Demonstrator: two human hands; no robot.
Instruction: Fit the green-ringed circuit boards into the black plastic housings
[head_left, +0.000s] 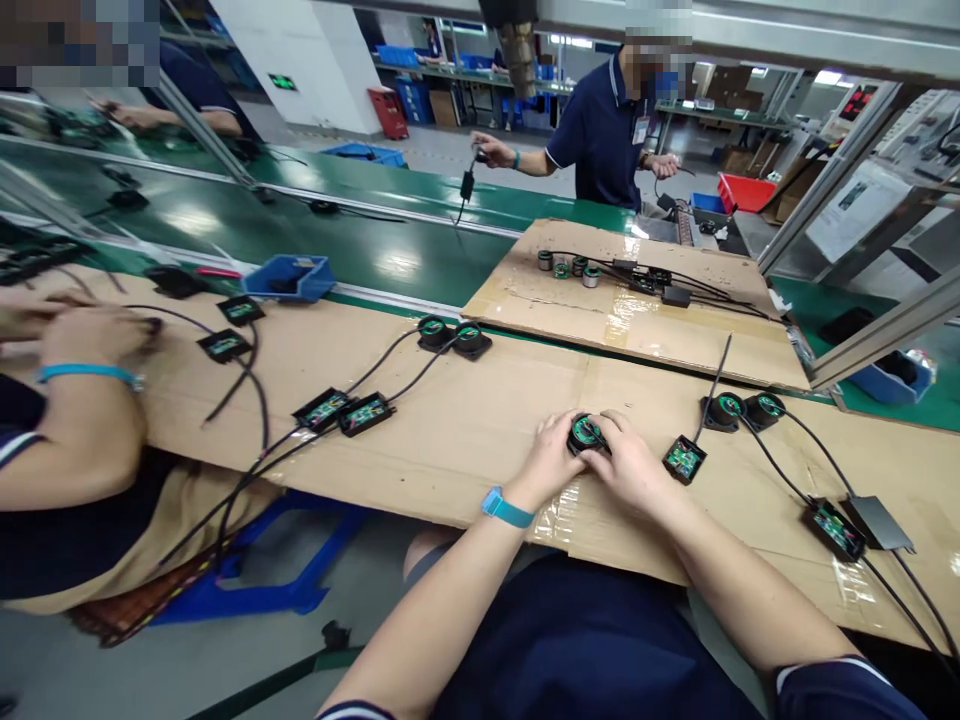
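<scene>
Both my hands are wrapped around a round black housing with a green circuit board inside, held on the cardboard in front of me. My left hand grips its left side, and a teal strap circles that wrist. From the right, the fingers of my right hand press on its rim and top. Just right of that hand lies an open black box with a circuit board, a cable running up from it. Beyond it sit two round black housings wired to rectangular boxes.
Left of me, two wired boxes join round housings. A co-worker's hand works at far left near a blue bin. Ahead, a raised cardboard sheet bears several parts. Another person holds cabled parts across the green conveyor.
</scene>
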